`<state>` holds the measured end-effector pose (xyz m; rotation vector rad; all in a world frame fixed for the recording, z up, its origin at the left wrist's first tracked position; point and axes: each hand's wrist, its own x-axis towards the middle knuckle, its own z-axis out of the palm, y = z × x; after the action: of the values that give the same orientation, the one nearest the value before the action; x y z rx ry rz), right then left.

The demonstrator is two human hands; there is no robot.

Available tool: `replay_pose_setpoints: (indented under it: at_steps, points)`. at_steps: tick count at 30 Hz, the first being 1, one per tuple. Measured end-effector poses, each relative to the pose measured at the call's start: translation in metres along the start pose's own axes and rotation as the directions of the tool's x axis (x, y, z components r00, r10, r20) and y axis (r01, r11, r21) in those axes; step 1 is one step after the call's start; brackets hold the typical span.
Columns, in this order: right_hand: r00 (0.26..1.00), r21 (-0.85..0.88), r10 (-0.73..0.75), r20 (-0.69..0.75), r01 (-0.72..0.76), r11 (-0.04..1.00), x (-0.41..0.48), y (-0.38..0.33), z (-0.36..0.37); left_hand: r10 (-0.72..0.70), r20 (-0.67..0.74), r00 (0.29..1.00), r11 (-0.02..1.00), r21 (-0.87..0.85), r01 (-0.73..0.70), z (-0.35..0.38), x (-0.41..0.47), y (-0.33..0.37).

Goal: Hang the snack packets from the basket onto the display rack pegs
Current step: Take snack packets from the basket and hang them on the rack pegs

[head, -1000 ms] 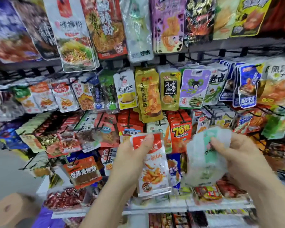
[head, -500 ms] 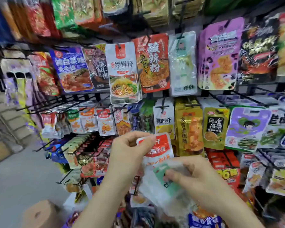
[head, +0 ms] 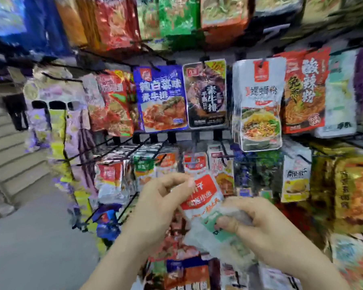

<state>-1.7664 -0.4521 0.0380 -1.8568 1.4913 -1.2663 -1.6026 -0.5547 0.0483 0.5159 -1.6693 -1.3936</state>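
Left hand (head: pixel 161 208) pinches red-white packet (head: pixel 201 197), right hand (head: pixel 266 233) grips clear green-label packet (head: pixel 214 233), both w/ rack pegs (head: pixel 122 208) & hung snacks right behind.

A red-and-white snack packet (head: pixel 201 197) sits tilted, top toward eleven o'clock, before the display rack (head: pixel 197 137). A translucent white packet with a green label (head: pixel 216 233) overlaps it at five o'clock.

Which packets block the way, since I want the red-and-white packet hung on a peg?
Nothing visible separates the red-and-white packet, pinched by the left hand, from the pegs of the display rack above. The clear green-print packet in the right hand overlaps its lower edge, on the near side.
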Motion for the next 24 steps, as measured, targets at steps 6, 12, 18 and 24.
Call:
replay_pose_setpoints:
  at_steps: [6, 12, 18, 24]
  points:
    - [0.976, -0.001, 0.204, -0.073, -0.205, 0.979, 0.008, 0.038, 0.049, -0.266, -0.017, 0.964, 0.941, -0.222, 0.256, -0.026, 0.008, -0.054]
    - [0.885, 0.225, 0.399, -0.238, -0.35, 0.909, 0.008, 0.058, 0.068, -0.352, 0.006, 0.936, 0.907, -0.246, 0.342, -0.026, 0.029, -0.068]
    - [0.818, 0.386, 0.484, -0.312, -0.357, 0.851, 0.017, 0.063, 0.073, -0.333, 0.057, 0.941, 0.919, -0.205, 0.338, -0.03, 0.061, -0.068]
    - [0.747, 0.427, 0.483, -0.456, -0.292, 0.856, 0.031, 0.069, 0.079, -0.223, 0.021, 0.975, 0.973, -0.05, 0.224, -0.033, 0.086, -0.07]
